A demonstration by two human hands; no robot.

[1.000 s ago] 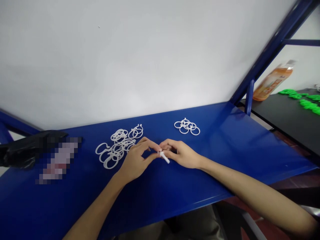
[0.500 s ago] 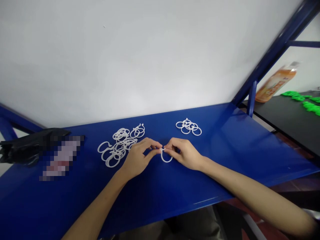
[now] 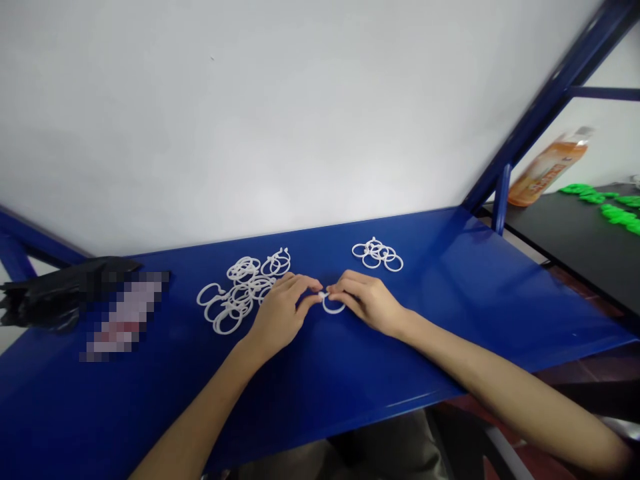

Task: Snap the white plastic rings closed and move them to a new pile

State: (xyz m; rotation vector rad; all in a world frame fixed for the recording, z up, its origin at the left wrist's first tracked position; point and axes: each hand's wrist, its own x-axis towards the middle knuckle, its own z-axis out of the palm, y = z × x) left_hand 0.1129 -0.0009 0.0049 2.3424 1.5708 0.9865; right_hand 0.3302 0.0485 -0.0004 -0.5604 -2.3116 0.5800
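A white plastic curtain ring (image 3: pixel 334 311) with a small knobbed end is between my hands, just over the blue shelf (image 3: pixel 350 393). My right hand (image 3: pixel 369 301) is closed, pinching the ring near its top between thumb and fingers. My left hand (image 3: pixel 281 310) has thumb and forefinger at the knobbed end, the thumb touching it; fingertips partly cover the clasp. Behind and left of my left hand lies a heap of similar white rings (image 3: pixel 240 293). Farther back to the right lies a smaller group of white rings (image 3: pixel 377 253).
A black plastic bag (image 3: pixel 45 297) and a blurred-out packet (image 3: pixel 123 317) lie at the left. A white wall (image 3: pixel 310 120) stands behind the shelf. Blue frame bars (image 3: pixel 530 113) rise at the right, beyond which are an orange-filled bottle (image 3: pixel 547 167) and green pieces (image 3: pixel 620 215).
The ring's loop looks flatter and has risen slightly in view. My left thumb and forefinger have parted a little at its knobbed end. Both piles of rings are unchanged.
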